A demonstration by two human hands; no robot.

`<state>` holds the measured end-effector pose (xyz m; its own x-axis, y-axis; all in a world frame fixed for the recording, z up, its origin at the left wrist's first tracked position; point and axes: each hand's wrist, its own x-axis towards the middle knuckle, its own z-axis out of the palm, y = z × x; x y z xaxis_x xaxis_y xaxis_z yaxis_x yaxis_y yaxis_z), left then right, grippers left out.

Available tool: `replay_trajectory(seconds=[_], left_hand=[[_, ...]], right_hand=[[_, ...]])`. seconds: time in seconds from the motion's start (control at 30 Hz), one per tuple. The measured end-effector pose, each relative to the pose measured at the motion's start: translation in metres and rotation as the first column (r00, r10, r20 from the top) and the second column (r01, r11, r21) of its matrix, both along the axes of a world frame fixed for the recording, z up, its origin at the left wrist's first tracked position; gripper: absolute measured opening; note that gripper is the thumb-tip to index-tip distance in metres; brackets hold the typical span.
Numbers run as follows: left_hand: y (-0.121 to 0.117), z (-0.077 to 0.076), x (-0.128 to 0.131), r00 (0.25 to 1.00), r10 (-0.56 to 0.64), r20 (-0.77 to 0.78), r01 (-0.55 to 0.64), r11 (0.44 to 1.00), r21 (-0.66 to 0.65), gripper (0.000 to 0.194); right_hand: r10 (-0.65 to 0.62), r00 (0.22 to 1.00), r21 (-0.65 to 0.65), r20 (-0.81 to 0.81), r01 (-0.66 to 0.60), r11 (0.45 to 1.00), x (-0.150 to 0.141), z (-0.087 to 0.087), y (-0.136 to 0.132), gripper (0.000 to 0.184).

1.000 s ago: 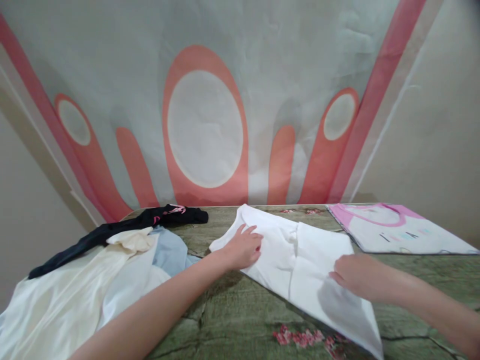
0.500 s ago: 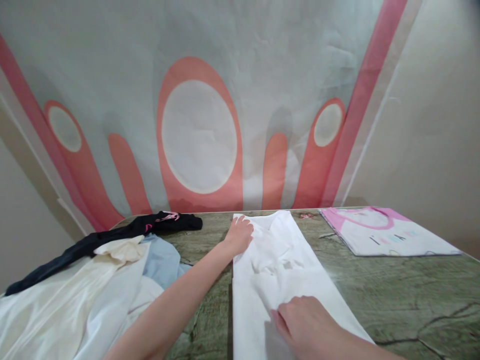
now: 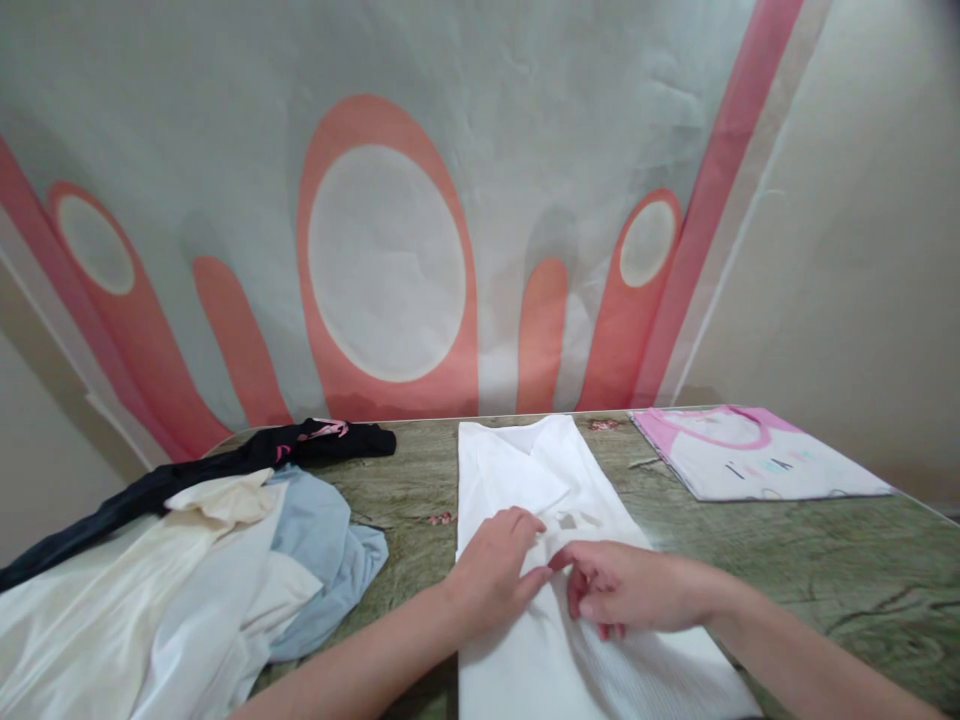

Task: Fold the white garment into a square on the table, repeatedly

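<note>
A long white folded garment [image 3: 517, 460] lies lengthwise on the wooden table, its neckline at the far edge. Its middle is creased, and a ribbed part swells up nearer to me. My left hand [image 3: 499, 570] rests on the creased middle from the left side, thumb and fingers apart. Close by on the right, my right hand [image 3: 630, 585] has its index finger reaching to the same cloth, the other fingers loosely bent. The two hands nearly meet at the fingertips. No cloth shows clearly pinched in either hand.
To the left is a loose heap with a cream garment [image 3: 142, 590], a light blue garment [image 3: 322, 560] and a black garment [image 3: 217, 470]. A folded pink-and-white shirt [image 3: 780, 465] lies at the right on the wooden table [image 3: 825, 570]. Behind stands a wall with pink shapes [image 3: 386, 260].
My left hand has come back from the garment's far left corner to its middle. My right hand has moved forward beside it, its fingers loosened. The view has shifted slightly.
</note>
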<state>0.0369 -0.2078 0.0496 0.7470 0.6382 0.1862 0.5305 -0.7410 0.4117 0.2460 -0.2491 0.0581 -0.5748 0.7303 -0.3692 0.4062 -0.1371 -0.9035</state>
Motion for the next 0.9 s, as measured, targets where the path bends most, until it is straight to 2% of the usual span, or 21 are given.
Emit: replay_trajectory(seconds=[0.1,0.17,0.23,0.33,0.37,0.43,0.5,0.57,0.63,0.7,0.77,0.83,0.9], left_hand=[[0.001,-0.003,-0.003,0.999,-0.043,0.008,0.044,0.999,-0.013,0.035],[0.000,-0.003,-0.002,0.998,-0.057,0.011,0.057,0.998,-0.013,0.035],[-0.001,-0.001,-0.001,0.998,-0.057,-0.001,0.057,0.998,-0.011,0.033],[0.001,0.006,0.001,0.995,-0.070,-0.069,0.069,0.997,-0.013,0.023],[0.004,0.010,0.000,0.991,-0.082,-0.104,0.081,0.997,-0.018,0.020],[0.010,0.021,-0.003,0.977,-0.115,-0.178,0.110,0.993,-0.040,0.017],[0.019,0.032,-0.007,0.960,-0.168,-0.223,0.155,0.985,-0.077,0.017],[0.027,0.041,-0.010,0.947,-0.233,-0.220,0.212,0.970,-0.117,0.013],[0.035,0.043,-0.008,0.955,-0.250,-0.158,0.230,0.964,-0.136,0.012],[0.041,0.037,-0.002,0.982,-0.180,-0.065,0.171,0.979,-0.114,0.021],[0.044,0.024,0.007,0.996,-0.086,-0.031,0.083,0.994,-0.067,0.039],[0.045,0.010,0.016,0.993,-0.051,-0.106,0.048,0.998,-0.031,0.054],[0.044,-0.001,0.022,0.974,-0.074,-0.214,0.072,0.997,-0.016,0.059]], right_hand=[[-0.015,0.995,-0.031,-0.098,0.012,0.999,0.019,0.014,0.011,0.037],[-0.123,0.987,0.020,-0.102,0.126,0.992,0.034,0.018,0.027,0.033],[-0.268,0.961,0.110,-0.073,0.275,0.955,0.052,0.012,0.049,0.031],[-0.480,0.877,0.283,-0.029,0.468,0.837,0.078,-0.011,0.091,0.025],[-0.544,0.839,0.372,-0.030,0.514,0.773,0.086,-0.020,0.106,0.022],[-0.595,0.803,0.440,-0.041,0.549,0.710,0.099,-0.035,0.137,0.017],[-0.621,0.781,0.508,-0.066,0.562,0.652,0.107,-0.047,0.165,0.018],[-0.615,0.783,0.573,-0.098,0.549,0.608,0.110,-0.053,0.188,0.034],[-0.580,0.807,0.617,-0.116,0.516,0.594,0.111,-0.057,0.206,0.052],[-0.532,0.838,0.645,-0.119,0.473,0.601,0.108,-0.061,0.219,0.063],[-0.491,0.864,0.661,-0.112,0.433,0.613,0.104,-0.066,0.228,0.067],[-0.463,0.881,0.668,-0.098,0.403,0.625,0.100,-0.072,0.234,0.066],[-0.450,0.889,0.670,-0.081,0.383,0.636,0.098,-0.077,0.238,0.064]])
